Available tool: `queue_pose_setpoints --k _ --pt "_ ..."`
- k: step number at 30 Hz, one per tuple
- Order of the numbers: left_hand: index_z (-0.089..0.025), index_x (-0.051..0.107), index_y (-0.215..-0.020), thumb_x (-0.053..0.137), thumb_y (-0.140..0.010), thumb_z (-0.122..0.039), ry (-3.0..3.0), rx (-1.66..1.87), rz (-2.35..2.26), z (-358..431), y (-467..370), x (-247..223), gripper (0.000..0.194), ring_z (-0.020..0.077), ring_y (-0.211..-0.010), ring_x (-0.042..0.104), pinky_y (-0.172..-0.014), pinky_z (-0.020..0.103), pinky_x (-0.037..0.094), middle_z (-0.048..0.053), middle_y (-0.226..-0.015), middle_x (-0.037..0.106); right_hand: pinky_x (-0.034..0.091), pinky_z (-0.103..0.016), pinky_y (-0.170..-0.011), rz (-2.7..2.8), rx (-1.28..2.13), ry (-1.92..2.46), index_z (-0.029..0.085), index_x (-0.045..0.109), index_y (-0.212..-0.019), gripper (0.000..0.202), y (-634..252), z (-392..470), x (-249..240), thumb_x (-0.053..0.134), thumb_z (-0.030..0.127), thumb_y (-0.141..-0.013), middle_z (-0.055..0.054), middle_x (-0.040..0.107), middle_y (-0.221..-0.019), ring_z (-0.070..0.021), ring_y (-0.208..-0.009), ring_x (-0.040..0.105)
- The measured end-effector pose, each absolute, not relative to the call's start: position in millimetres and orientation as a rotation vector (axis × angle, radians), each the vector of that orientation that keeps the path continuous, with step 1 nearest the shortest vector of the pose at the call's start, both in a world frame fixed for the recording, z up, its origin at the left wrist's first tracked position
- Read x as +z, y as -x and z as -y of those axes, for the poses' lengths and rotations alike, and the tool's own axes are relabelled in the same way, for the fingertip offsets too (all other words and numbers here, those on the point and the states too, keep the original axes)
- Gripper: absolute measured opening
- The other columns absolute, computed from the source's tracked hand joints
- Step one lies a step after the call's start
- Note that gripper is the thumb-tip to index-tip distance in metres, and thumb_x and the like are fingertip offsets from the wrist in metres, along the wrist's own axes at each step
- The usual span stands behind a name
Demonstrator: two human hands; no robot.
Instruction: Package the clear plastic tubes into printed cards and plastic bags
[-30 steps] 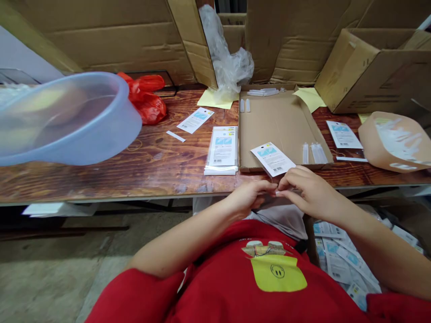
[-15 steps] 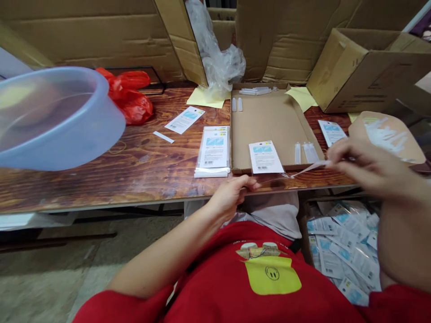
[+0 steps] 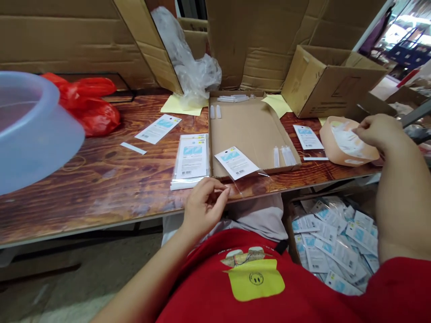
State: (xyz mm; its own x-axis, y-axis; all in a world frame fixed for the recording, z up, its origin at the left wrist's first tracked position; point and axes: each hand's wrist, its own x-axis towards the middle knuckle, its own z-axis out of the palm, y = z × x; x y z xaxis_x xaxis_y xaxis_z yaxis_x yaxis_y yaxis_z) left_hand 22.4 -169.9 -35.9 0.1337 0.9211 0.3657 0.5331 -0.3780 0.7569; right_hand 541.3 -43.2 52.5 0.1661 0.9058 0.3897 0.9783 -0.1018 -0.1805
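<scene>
At the table's front edge, my left hand [image 3: 206,204] has its thumb and forefinger closed on the edge of a clear plastic bag [image 3: 244,185]. A white printed card [image 3: 236,162] sits in that bag, tilted over the near rim of a shallow cardboard tray [image 3: 244,130]. Off to the right, my right hand [image 3: 382,130] has its fingertips pinched together over a peach-coloured bowl [image 3: 350,158]. White strips [image 3: 348,140] fill the bowl, and what the right fingertips hold cannot be made out among them. Small clear plastic tubes [image 3: 288,155] lie in the tray's corners.
Beside the tray lies a stack of bagged cards [image 3: 191,159]. A blue tub [image 3: 37,139] and a red plastic bag [image 3: 90,110] occupy the left. An open carton [image 3: 333,85] stands at the back right. Below the table edge, a box holds many bagged cards [image 3: 332,242].
My right hand has moved right, from beside the bag with a white strip, to over the bowl. The bagged card has turned and shifted left against the tray. The whole view has swung right.
</scene>
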Motion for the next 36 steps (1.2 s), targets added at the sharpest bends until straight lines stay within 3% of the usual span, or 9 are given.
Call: queue_pose_setpoints --k 2,4,8,14,20,23,27,36 --pt "-0.02 0.064 -0.092 0.066 -0.087 -0.025 -2.326 1.365 -1.404 165.9 -20.4 -44.6 0.007 0.0193 -0.086 0.065 -0.078 0.03 0.052 0.007 -0.093 0.07 0.04 -0.071 -0.087 1.776 -0.364 1.998 0.02 0.06 -0.064 0.035 -524.2 50.3 51.6 0.079 0.047 -0.076 -0.004 0.047 -0.067 -0.0331 -0.086 0.059" --pt "-0.02 0.063 -0.101 0.071 -0.084 -0.02 -2.592 1.567 -1.324 159.2 -22.0 -54.0 0.019 0.0197 -0.091 0.067 -0.081 0.03 0.053 0.008 -0.099 0.071 0.039 -0.072 -0.092 1.872 -0.429 1.812 0.019 0.062 -0.077 0.021 -489.5 57.7 43.3 0.072 0.037 -0.081 -0.01 0.056 -0.081 -0.0366 -0.097 0.058" --pt "-0.022 0.062 -0.1 0.071 -0.086 -0.017 -2.771 1.715 -1.257 145.8 -29.5 -65.3 0.018 0.0177 -0.087 0.067 -0.081 0.028 0.054 0.006 -0.098 0.072 0.05 -0.043 -0.089 2.222 -0.317 1.29 0.02 0.065 -0.092 0.008 -389.1 77.1 5.0 0.059 0.025 -0.09 -0.01 0.068 -0.095 -0.0245 -0.094 0.063" --pt "-0.019 0.063 -0.097 0.065 -0.09 -0.01 -2.84 1.675 -1.153 141.8 -31.9 -61.6 0.012 0.0164 -0.082 0.069 -0.078 0.027 0.056 0.006 -0.089 0.073 0.048 -0.034 -0.075 2.428 -0.169 0.648 0.019 0.068 -0.108 0.026 -284.6 91.8 -38.6 0.047 0.008 -0.099 -0.007 0.074 -0.101 -0.0184 -0.087 0.066" --pt "-0.018 0.067 -0.102 0.059 -0.091 -0.004 -2.744 1.695 -1.084 143.8 -17.8 -59.3 0.019 0.0154 -0.089 0.074 -0.084 0.026 0.059 0.006 -0.095 0.077 0.052 -0.032 -0.08 2.313 0.053 0.571 0.019 0.072 -0.108 0.018 -273.6 93.6 -32.3 0.059 0.013 -0.098 -0.008 0.07 -0.103 -0.0174 -0.093 0.066" --pt "-0.018 0.067 -0.101 0.061 -0.091 -0.005 -2.641 1.703 -1.04 147.8 -11.9 -58.0 0.018 0.0146 -0.09 0.074 -0.084 0.025 0.06 0.007 -0.096 0.077 0.053 -0.029 -0.074 2.252 0.145 0.575 0.021 0.075 -0.108 0.017 -271.6 108.4 -29.8 0.065 0.015 -0.095 -0.007 0.065 -0.098 -0.0155 -0.087 0.064" --pt "-0.018 0.066 -0.102 0.064 -0.09 -0.007 -2.622 1.662 -0.888 154.1 -8.3 -56.7 0.016 0.0143 -0.085 0.074 -0.08 0.024 0.06 0.005 -0.09 0.077 0.052 -0.023 -0.069 2.056 0.301 0.689 0.025 0.076 -0.105 0.023 -264.9 135.2 -35.2 0.068 0.009 -0.091 -0.001 0.062 -0.087 -0.0114 -0.077 0.062" --pt "-0.018 0.065 -0.108 0.059 -0.092 -0.004 -2.665 1.607 -0.915 161.3 -8.2 -62.8 0.022 0.0142 -0.088 0.075 -0.082 0.024 0.06 0.005 -0.092 0.078 0.054 -0.024 -0.075 1.803 0.583 0.806 0.027 0.073 -0.1 0.027 -256.1 165.4 -56.9 0.065 0.003 -0.089 0.0 0.066 -0.091 -0.0121 -0.085 0.064"
